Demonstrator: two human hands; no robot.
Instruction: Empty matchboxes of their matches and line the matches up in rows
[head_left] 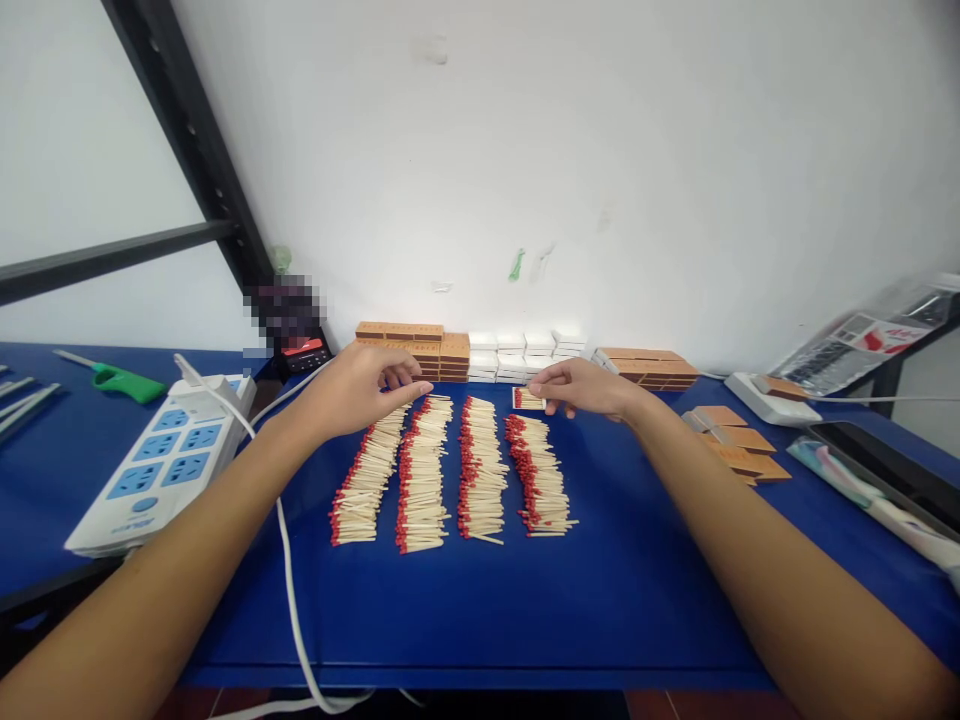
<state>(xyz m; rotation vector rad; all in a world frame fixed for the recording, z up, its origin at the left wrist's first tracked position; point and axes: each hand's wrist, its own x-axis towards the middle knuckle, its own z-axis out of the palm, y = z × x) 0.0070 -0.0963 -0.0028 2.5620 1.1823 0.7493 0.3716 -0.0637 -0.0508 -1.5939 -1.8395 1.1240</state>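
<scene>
Several rows of red-tipped matches (pixel 480 470) lie on the blue table (pixel 600 610). My right hand (pixel 574 388) grips a small white matchbox tray (pixel 529 399) with matches in it, just beyond the far end of the rightmost row. My left hand (pixel 375 385) hovers over the far end of the two left rows, its fingers apart and nothing seen in them. Behind the hands, white matchbox trays (pixel 510 355) are stacked against the wall. Orange-brown matchboxes (pixel 442 350) are stacked to their left, and another stack of matchboxes (pixel 649 368) stands to their right.
A white power strip (pixel 161 465) and a green lighter (pixel 124 382) are on the left. The white cable (pixel 289 570) runs over the table's front edge. Loose matchboxes (pixel 739 440), a white adapter (pixel 772 400) and a dark case (pixel 885 470) lie on the right.
</scene>
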